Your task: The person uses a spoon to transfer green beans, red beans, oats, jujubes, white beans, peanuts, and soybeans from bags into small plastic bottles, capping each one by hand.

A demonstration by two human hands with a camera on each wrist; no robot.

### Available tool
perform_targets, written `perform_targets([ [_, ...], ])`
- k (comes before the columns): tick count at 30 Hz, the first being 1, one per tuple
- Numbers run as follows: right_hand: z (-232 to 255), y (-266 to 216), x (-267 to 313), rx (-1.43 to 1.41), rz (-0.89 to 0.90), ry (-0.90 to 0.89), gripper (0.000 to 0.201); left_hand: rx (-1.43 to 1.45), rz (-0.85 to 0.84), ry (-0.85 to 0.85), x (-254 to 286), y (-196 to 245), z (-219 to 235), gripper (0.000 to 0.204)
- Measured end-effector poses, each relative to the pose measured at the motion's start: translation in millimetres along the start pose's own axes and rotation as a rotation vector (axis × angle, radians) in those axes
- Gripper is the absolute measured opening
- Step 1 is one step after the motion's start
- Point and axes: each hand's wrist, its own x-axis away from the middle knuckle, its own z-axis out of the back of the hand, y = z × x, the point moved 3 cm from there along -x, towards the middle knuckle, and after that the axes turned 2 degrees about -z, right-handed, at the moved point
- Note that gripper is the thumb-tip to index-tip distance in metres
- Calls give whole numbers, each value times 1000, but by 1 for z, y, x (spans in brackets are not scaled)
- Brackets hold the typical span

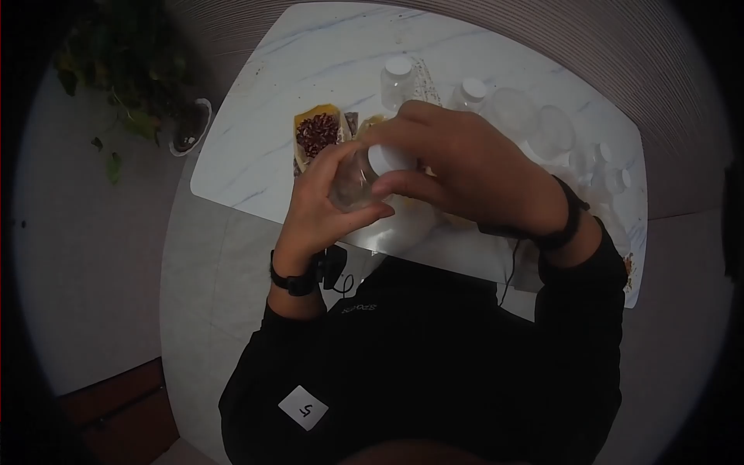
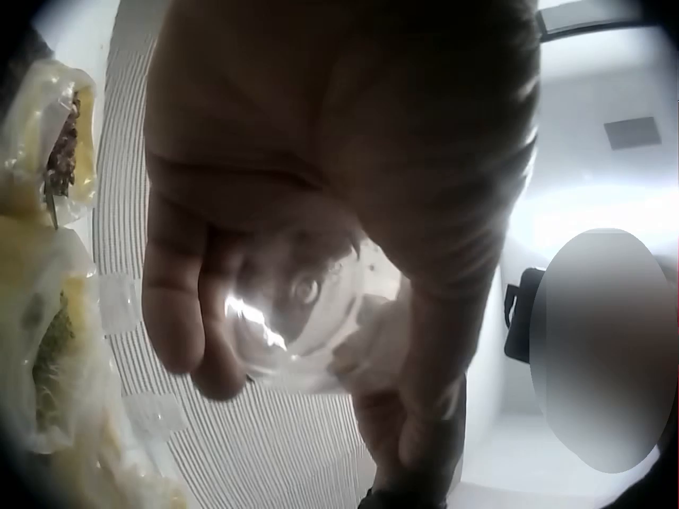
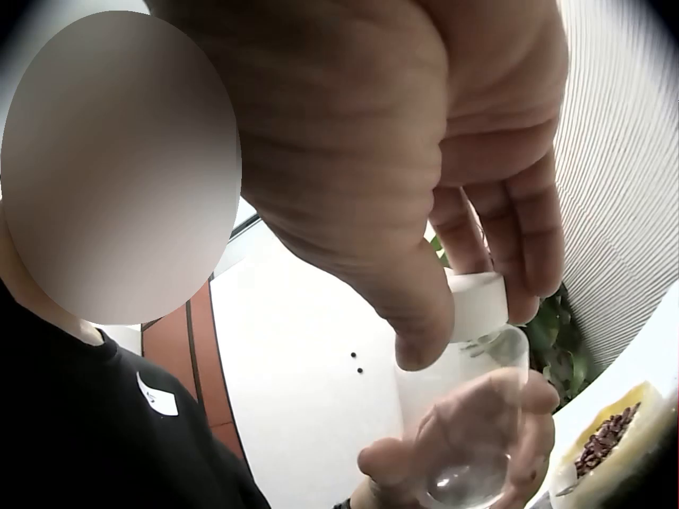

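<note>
A clear plastic jar point(image 3: 467, 424) with a white screw lid point(image 3: 480, 305) is held up in front of the body, over the table's near edge. My left hand point(image 1: 314, 205) grips the jar's body, thumb on one side and fingers on the other. With thumb and fingertips, my right hand point(image 1: 465, 167) pinches the lid, which sits on the jar's mouth. Seen from the left wrist, the jar's round base point(image 2: 308, 292) shows between thumb and fingers, and no contents show through the wall. Just beyond the left hand lies an opened bag of dark red beans point(image 1: 319, 133).
A lidded clear jar point(image 1: 397, 81) stands toward the back of the white marbled table point(image 1: 263, 93). Another jar with a white lid point(image 1: 473, 91) and several clear containers line the right side. Spilled grains point(image 1: 628, 271) lie at the right edge. A potted plant point(image 1: 186, 136) is at left.
</note>
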Motion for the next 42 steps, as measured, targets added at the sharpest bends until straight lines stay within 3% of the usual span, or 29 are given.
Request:
perform_targets([
  [2, 1, -2, 1, -53, 82, 17, 29, 342, 249, -179, 5, -6, 3, 79],
  [4, -4, -8, 4, 83, 300, -33, 30, 423, 230, -224, 15, -19, 8, 79],
  [7, -9, -13, 9, -73, 370, -20, 36, 625, 275, -362, 22, -24, 10, 80],
  [11, -25, -12, 17, -88, 324, -52, 39, 764, 383, -566, 32, -29, 6, 79],
  [13, -30, -7, 22, -116, -10, -120, 42, 725, 380, -549, 35, -28, 1, 78],
  [14, -30, -8, 23, -117, -13, -117, 42, 686, 374, -535, 36, -28, -1, 76],
  [16, -35, -10, 25, -75, -84, -329, 45, 676, 351, -587, 38, -32, 0, 74],
  [20, -34, -18, 35, -28, 113, -209, 45, 759, 366, -720, 42, -34, 4, 72],
  [22, -25, -23, 39, -11, 287, 23, 34, 769, 339, -717, 42, -34, 6, 72],
  [24, -24, -17, 47, -23, 178, -29, 38, 779, 313, -711, 45, -34, 6, 73],
  [25, -26, -13, 50, -37, 70, -81, 43, 926, 330, -598, 47, -35, 7, 76],
  [26, -31, -9, 55, -38, 71, -81, 43, 1069, 346, -480, 49, -37, 8, 79],
  [27, -44, -1, 60, 8, -3, -182, 40, 1068, 347, -479, 49, -41, 9, 79],
  [28, -57, 7, 64, 54, -77, -281, 37, 1093, 284, -341, 46, -46, 14, 84],
  [30, -75, 17, 67, 73, -71, -273, 35, 1079, 195, -107, 43, -53, 25, 93],
  [33, -89, 27, 68, 95, -63, -232, 35, 1015, 135, 48, 38, -55, 34, 92],
  [42, -103, 31, 68, 142, -46, -140, 36, 909, 198, 229, 50, -61, 39, 86],
])
